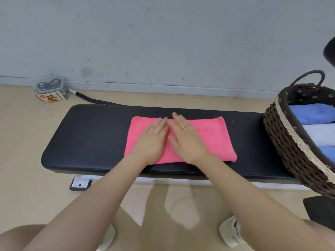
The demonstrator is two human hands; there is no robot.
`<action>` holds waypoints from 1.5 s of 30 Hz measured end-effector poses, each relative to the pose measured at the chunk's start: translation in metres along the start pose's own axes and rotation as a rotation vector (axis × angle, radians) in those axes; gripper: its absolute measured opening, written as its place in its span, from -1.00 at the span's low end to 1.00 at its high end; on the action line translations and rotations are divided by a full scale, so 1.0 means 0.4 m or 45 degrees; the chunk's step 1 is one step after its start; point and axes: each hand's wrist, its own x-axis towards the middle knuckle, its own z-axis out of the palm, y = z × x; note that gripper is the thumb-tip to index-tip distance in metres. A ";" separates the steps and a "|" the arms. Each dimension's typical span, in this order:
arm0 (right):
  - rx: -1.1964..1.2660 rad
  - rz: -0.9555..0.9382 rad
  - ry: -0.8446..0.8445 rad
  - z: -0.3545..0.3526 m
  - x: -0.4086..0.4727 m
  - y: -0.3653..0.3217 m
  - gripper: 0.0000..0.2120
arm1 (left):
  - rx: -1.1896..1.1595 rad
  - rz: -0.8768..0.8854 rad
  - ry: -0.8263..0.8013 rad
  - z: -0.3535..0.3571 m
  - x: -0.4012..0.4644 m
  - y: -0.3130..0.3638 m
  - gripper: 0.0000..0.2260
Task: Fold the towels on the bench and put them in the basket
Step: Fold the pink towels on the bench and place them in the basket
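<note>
Head view, pink towel (208,140) flat beneath straight fingers (178,117), bench (90,134)

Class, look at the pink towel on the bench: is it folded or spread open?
Folded. The pink towel lies as a compact rectangle with a rounded doubled near edge; both hands press flat on it.

Both my arms extended fwd, bare. L hand (152,140) flat, palm down, fingers straight and together. R hand (184,137) flat, palm down, fingers slightly spread, ring on one finger. Hands side by side, nearly touching.
</note>
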 end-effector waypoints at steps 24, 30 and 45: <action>0.143 0.851 0.163 -0.080 -0.109 0.166 -0.62 | 0.061 -0.100 -0.172 -0.004 0.001 0.036 -0.26; 1.071 1.083 0.280 -0.104 -0.095 0.170 -0.68 | 0.040 0.051 -0.283 0.013 0.044 0.087 -0.47; 0.992 0.640 0.140 -0.243 -0.107 0.149 -0.54 | -0.356 0.019 -0.354 0.015 0.090 0.198 -0.31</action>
